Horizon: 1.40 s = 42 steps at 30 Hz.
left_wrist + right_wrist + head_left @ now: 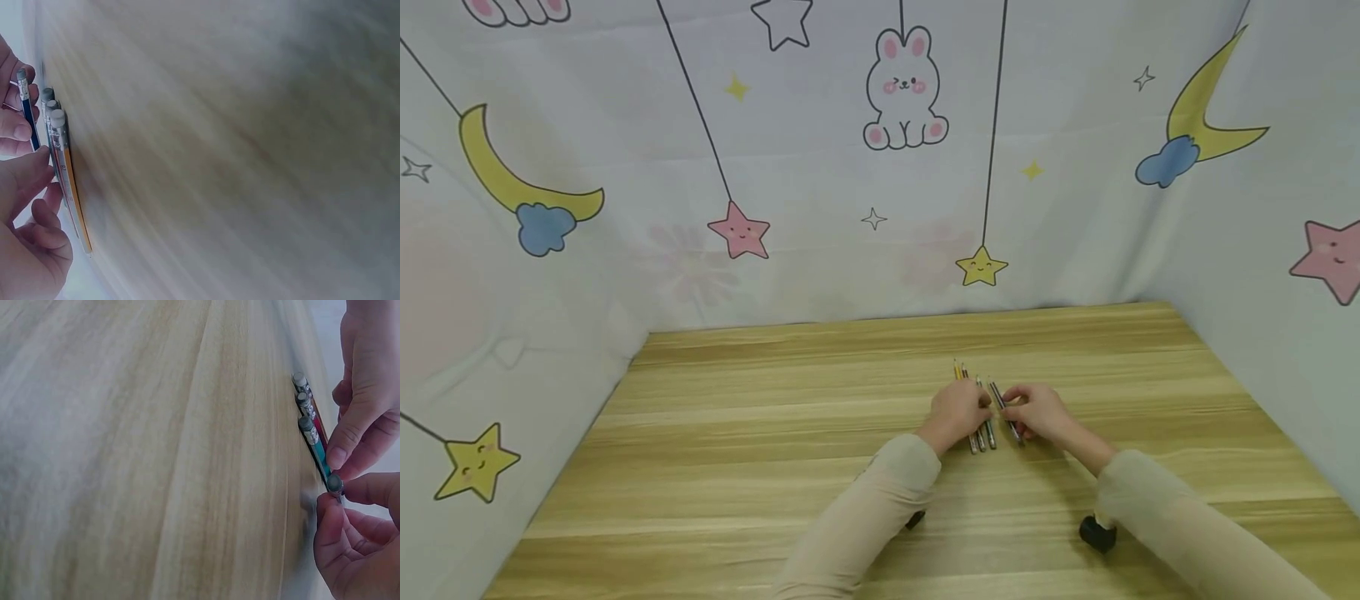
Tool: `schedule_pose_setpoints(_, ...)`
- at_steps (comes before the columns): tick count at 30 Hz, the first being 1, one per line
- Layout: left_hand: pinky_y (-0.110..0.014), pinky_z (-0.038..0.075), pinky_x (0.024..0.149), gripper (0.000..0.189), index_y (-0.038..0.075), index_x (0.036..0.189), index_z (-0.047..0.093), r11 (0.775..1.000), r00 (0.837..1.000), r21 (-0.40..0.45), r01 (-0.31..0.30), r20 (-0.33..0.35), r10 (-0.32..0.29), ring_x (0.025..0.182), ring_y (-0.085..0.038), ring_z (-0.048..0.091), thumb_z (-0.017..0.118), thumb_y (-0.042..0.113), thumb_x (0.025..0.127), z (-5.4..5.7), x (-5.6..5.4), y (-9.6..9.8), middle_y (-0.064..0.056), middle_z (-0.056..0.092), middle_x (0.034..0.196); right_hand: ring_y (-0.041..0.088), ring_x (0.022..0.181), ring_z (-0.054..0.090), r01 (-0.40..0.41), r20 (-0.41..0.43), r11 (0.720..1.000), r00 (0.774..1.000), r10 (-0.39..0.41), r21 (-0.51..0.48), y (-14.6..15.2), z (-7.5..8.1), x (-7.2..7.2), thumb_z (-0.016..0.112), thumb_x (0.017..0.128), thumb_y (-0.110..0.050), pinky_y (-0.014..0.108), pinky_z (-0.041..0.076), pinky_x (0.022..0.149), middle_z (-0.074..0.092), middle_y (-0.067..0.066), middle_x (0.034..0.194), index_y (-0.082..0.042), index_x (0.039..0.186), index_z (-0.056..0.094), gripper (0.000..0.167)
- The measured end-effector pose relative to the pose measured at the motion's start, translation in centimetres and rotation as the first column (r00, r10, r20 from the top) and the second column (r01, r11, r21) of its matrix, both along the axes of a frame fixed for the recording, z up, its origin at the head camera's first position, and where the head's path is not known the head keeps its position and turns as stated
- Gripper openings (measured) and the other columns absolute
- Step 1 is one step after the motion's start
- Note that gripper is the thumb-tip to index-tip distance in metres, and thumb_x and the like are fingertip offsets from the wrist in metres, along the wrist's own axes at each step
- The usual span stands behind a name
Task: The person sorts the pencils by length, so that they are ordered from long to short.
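Three pencils lie side by side on the table: an orange-yellow pencil (74, 190), a red pencil (320, 432) and a teal pencil (319, 453), with eraser ends toward the person. Over this row is my left hand (957, 414), thumb and forefinger pinching at the teal one. My right hand (1037, 412) pinches a dark blue pencil (997, 396) between thumb and fingers, just right of the row. Its grey eraser (335, 482) shows beside the fingertips in the right wrist view. The left fingers hide the middle of the row in the head view.
The wood-grain table (737, 483) reaches back to a white printed cloth (820, 167), which also hangs along both sides. A small black object (1097, 533) shows beside the right sleeve, and another dark piece (915, 520) by the left sleeve.
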<state>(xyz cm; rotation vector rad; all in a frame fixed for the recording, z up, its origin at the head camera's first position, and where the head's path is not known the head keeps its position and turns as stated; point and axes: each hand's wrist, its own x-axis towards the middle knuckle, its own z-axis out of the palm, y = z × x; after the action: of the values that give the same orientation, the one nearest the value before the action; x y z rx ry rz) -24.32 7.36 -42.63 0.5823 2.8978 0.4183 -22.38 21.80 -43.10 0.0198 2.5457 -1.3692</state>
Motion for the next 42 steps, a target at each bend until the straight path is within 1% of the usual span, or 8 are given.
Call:
schedule_pose_setpoints(5, -0.020, 0.046, 0.059, 0.021, 0.025, 0.100, 0.067, 1.000, 1.000, 0.010, 0.000, 0.011, 0.000, 0.082, -0.005, 0.059, 0.062, 0.031, 0.081, 0.1, 0.1, -0.1, 0.011, 0.065, 0.100, 0.009, 0.048, 0.050, -0.005, -0.011, 1.000, 1.000, 0.005, 0.005, -0.2, -0.3, -0.2, 0.057, 0.081, -0.005, 0.023, 0.043, 0.043, 0.060, 0.003, 0.063, 0.009, 0.107, 0.052, 0.030)
schedule_pose_setpoints(11, -0.020, 0.045, 0.060, 0.020, 0.025, 0.099, 0.068, 1.000, 1.000, 0.020, -0.001, 0.002, 0.001, 0.082, -0.005, 0.059, 0.063, 0.031, 0.080, 0.0, 0.1, -0.2, 0.012, 0.066, 0.098, 0.009, 0.046, 0.050, -0.012, -0.026, 1.000, 1.000, 0.013, 0.013, -0.4, -0.4, -0.3, 0.058, 0.080, -0.004, 0.024, 0.044, 0.042, 0.058, 0.003, 0.060, 0.009, 0.105, 0.053, 0.029)
schedule_pose_setpoints(16, -0.020, 0.044, 0.056, 0.019, 0.026, 0.098, 0.068, 1.000, 1.000, 0.017, 0.004, -0.013, -0.004, 0.079, -0.005, 0.058, 0.063, 0.031, 0.080, 0.1, 0.1, -0.2, 0.011, 0.066, 0.097, 0.009, 0.042, 0.049, -0.028, -0.054, 0.997, 0.998, 0.031, 0.069, -0.8, -0.4, -0.2, 0.059, 0.078, -0.004, 0.024, 0.044, 0.041, 0.056, 0.003, 0.055, 0.009, 0.103, 0.054, 0.028)
schedule_pose_setpoints(24, -0.020, 0.041, 0.051, 0.017, 0.027, 0.091, 0.070, 1.000, 0.998, 0.005, 0.016, -0.054, -0.015, 0.071, -0.005, 0.056, 0.064, 0.035, 0.078, 0.0, 0.2, -0.3, 0.011, 0.067, 0.090, 0.008, 0.036, 0.045, -0.039, -0.121, 0.986, 0.991, 0.060, 0.162, -1.3, -0.5, -0.1, 0.065, 0.077, -0.010, 0.022, 0.041, 0.038, 0.053, 0.001, 0.047, 0.006, 0.092, 0.058, 0.023)
schedule_pose_setpoints(28, -0.020, 0.041, 0.051, 0.017, 0.026, 0.092, 0.070, 1.000, 0.999, 0.007, 0.013, -0.050, -0.013, 0.070, -0.004, 0.055, 0.063, 0.035, 0.079, 0.0, 0.2, -0.3, 0.011, 0.067, 0.089, 0.008, 0.036, 0.047, -0.030, -0.113, 0.987, 0.992, 0.048, 0.155, -1.3, -0.5, -0.1, 0.063, 0.078, -0.010, 0.023, 0.042, 0.038, 0.054, 0.002, 0.048, 0.007, 0.094, 0.057, 0.024)
schedule_pose_setpoints(31, -0.019, 0.041, 0.052, 0.017, 0.026, 0.092, 0.070, 1.000, 0.999, 0.007, 0.014, -0.050, -0.013, 0.070, -0.004, 0.056, 0.063, 0.035, 0.079, 0.0, 0.2, -0.3, 0.011, 0.067, 0.089, 0.009, 0.036, 0.048, -0.018, -0.089, 0.990, 0.996, 0.031, 0.137, -1.3, -0.6, -0.2, 0.063, 0.079, -0.011, 0.024, 0.043, 0.038, 0.055, 0.003, 0.048, 0.007, 0.094, 0.056, 0.024)
schedule_pose_setpoints(36, -0.020, 0.043, 0.052, 0.016, 0.026, 0.092, 0.070, 1.000, 0.998, 0.009, 0.014, -0.054, -0.014, 0.074, -0.004, 0.058, 0.063, 0.034, 0.080, 0.1, 0.2, -0.3, 0.011, 0.067, 0.091, 0.009, 0.038, 0.050, -0.003, -0.070, 0.992, 0.997, 0.012, 0.126, -1.4, -0.6, -0.3, 0.063, 0.079, -0.010, 0.024, 0.045, 0.039, 0.056, 0.004, 0.051, 0.007, 0.095, 0.056, 0.024)
schedule_pose_setpoints(42, -0.021, 0.044, 0.054, 0.016, 0.025, 0.091, 0.070, 1.000, 0.998, 0.009, 0.007, -0.068, -0.007, 0.079, -0.006, 0.059, 0.063, 0.034, 0.080, 0.0, 0.2, -0.4, 0.010, 0.067, 0.092, 0.009, 0.039, 0.052, -0.005, -0.066, 0.993, 0.998, 0.013, 0.119, -1.6, -0.5, -0.5, 0.061, 0.080, -0.009, 0.025, 0.046, 0.040, 0.058, 0.006, 0.055, 0.008, 0.098, 0.055, 0.025)
